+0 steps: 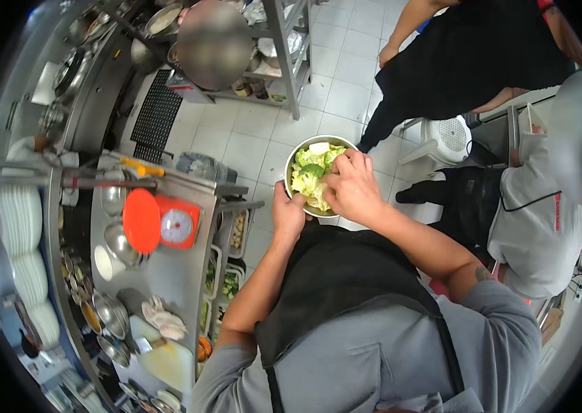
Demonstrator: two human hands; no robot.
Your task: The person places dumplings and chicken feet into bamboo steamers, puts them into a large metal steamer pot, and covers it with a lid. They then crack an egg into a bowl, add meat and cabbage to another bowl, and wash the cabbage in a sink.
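A round metal bowl is held in front of my apron, above the tiled floor. Inside it lie green broccoli florets, pale leafy pieces and a whitish block. My left hand grips the bowl's lower left rim, its fingers wrapped under the side. From the right, my right hand reaches over the rim into the bowl, fingers bent down among the vegetables; what its fingertips hold, if anything, is hidden.
On the left, a steel counter carries a red scale, metal bowls and a cutting board. Two people stand at the right, near a white stool. A metal shelf stands ahead; stacked plates are far left.
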